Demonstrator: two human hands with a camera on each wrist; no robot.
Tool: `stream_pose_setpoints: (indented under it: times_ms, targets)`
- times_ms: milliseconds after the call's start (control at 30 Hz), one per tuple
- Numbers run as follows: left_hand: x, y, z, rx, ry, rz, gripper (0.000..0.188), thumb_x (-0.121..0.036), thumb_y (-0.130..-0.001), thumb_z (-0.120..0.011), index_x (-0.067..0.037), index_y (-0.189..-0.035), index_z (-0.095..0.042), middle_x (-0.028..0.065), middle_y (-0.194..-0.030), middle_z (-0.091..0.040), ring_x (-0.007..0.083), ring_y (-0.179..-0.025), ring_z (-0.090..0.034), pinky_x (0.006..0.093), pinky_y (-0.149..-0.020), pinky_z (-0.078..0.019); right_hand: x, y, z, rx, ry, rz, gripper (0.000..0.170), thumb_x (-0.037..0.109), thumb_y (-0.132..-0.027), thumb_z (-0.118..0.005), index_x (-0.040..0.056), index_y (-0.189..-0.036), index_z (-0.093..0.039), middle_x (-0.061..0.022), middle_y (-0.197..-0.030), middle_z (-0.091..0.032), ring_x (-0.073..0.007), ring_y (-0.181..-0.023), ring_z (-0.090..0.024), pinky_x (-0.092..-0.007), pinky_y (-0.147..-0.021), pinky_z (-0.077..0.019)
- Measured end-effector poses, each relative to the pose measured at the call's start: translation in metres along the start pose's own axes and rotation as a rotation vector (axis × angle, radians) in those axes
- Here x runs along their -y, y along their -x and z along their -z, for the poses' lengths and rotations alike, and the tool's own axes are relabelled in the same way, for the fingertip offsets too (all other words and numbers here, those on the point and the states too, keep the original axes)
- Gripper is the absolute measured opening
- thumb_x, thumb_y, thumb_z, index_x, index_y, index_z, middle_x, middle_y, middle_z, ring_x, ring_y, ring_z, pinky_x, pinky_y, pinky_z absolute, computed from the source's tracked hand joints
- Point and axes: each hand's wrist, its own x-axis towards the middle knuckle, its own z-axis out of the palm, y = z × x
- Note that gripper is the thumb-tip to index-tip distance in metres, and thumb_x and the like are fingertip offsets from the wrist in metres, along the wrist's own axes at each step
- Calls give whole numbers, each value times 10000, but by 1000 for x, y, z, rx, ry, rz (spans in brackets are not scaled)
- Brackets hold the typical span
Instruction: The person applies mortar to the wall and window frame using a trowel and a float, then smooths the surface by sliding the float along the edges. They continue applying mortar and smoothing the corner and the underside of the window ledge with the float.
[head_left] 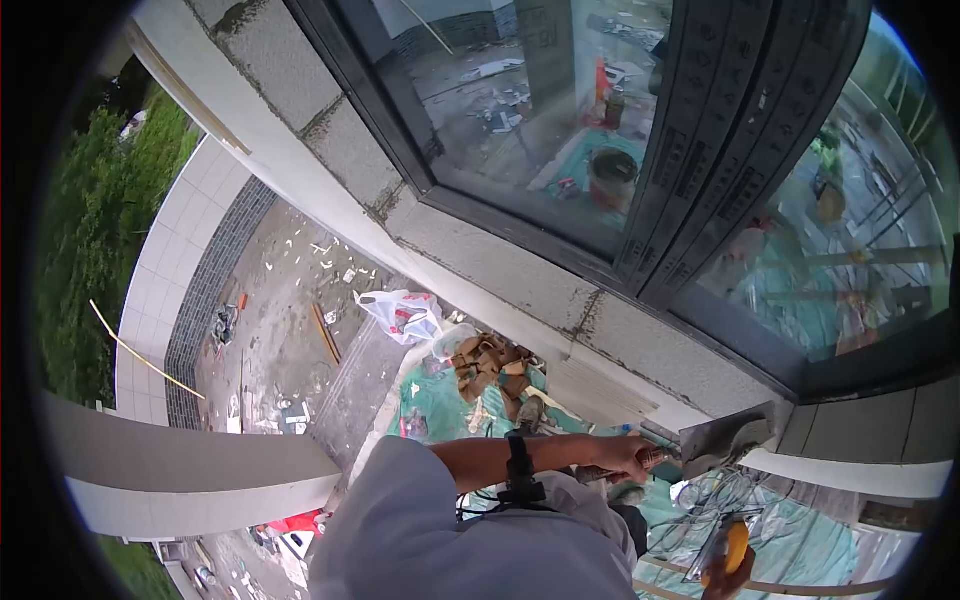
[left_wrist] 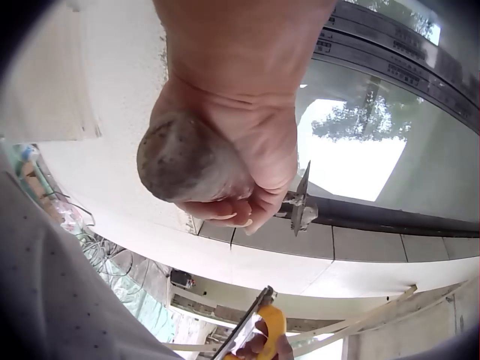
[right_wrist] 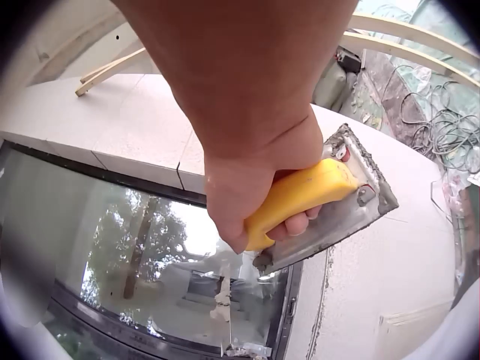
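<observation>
My left hand (head_left: pixel 628 458) grips the thick, mortar-smeared handle (left_wrist: pixel 191 161) of a trowel, held close to the window ledge. The flat grey trowel blade (head_left: pixel 730 438) carries some mortar and overlaps the ledge's corner end in the head view. Lower down, my right hand (head_left: pixel 735 575) holds a plastering trowel by its yellow handle (right_wrist: pixel 307 195), fingers wrapped round the grip. Its rectangular steel plate (right_wrist: pixel 337 225) has mortar along the edges and sits over the pale ledge in the right wrist view.
A dark-framed window (head_left: pixel 520 230) stands over the block ledge (head_left: pixel 500 250). Below lie green sheeting (head_left: pixel 800 530), tangled cables (head_left: pixel 715 500), torn brown cardboard (head_left: pixel 490 370) and a white plastic bag (head_left: pixel 400 315). Wooden poles (right_wrist: pixel 420 34) cross near the right hand. A tiled curved wall (head_left: pixel 165 270) bounds the littered floor.
</observation>
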Motion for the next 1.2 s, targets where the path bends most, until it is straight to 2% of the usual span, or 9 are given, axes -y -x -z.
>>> stream_pose_setpoints:
  times_ms: [133,200,267,433,633,733,933,1033,1200]
  targets:
    - [-3,-10,6,6,-42,21,262,-115,-803,-700,-43,-962,-504,24,-650,-502,100,-455,-502,261,-410,-411,14,-57,17,108,56,107,687,414,-842,-735,-25,-1313,-494,-206,-1056,-618,-252,-842,-602,-360,-674,-529]
    - [-15,-21,-13,4,25,34,229,-111,-814,-692,-39,-923,-504,12,-605,-486,105,-440,-491,261,-407,-395,35,-84,23,86,76,419,547,466,-930,-559,-36,-1147,-554,-152,-946,-571,-285,-820,-555,-386,-741,-440]
    - [-32,-27,-29,-25,99,49,213,-101,-821,-683,-39,-905,-497,16,-587,-477,104,-433,-480,260,-411,-381,53,-95,29,20,-18,459,545,482,-888,-603,-15,-1111,-579,-163,-886,-631,-315,-770,-612,-395,-702,-479]
    - [-52,-28,-37,-53,138,192,229,-105,-807,-700,-54,-896,-496,16,-594,-481,96,-459,-476,253,-436,-381,43,-112,5,-162,-326,441,427,245,-919,-621,-32,-1221,-502,-125,-1018,-589,-192,-892,-562,-326,-795,-464]
    - [-57,-34,-33,79,140,198,250,-137,-797,-706,-62,-909,-497,23,-630,-505,102,-472,-502,253,-439,-399,74,-118,-55,-393,-384,542,490,401,-963,-574,-13,-1208,-477,-48,-863,-569,-120,-765,-548,-271,-733,-456]
    - [-51,-41,-40,146,175,218,247,-152,-808,-701,-59,-902,-493,19,-625,-501,102,-474,-517,252,-440,-409,63,-111,-68,-378,-433,448,498,376,-940,-617,-19,-1216,-492,-140,-992,-605,-230,-850,-596,-332,-787,-476]
    - [-43,-53,-34,135,196,243,260,-179,-821,-707,-72,-924,-494,10,-629,-504,105,-478,-522,244,-438,-412,25,-97,-61,-129,-144,417,460,333,-927,-636,-5,-1204,-492,-175,-911,-624,-330,-764,-627,-384,-695,-496]
    - [-45,-50,-29,57,287,237,274,-150,-796,-705,-63,-951,-497,21,-644,-503,116,-460,-509,257,-415,-411,18,-93,-34,18,124,422,446,307,-890,-688,-2,-1171,-531,-187,-921,-647,-356,-767,-654,-392,-682,-516]
    - [-51,-53,-24,-38,77,192,249,-138,-829,-695,-56,-943,-489,15,-642,-504,102,-466,-517,253,-422,-409,39,-89,6,39,-96,404,420,295,-838,-745,12,-1110,-596,-167,-949,-682,-303,-797,-692,-337,-694,-540]
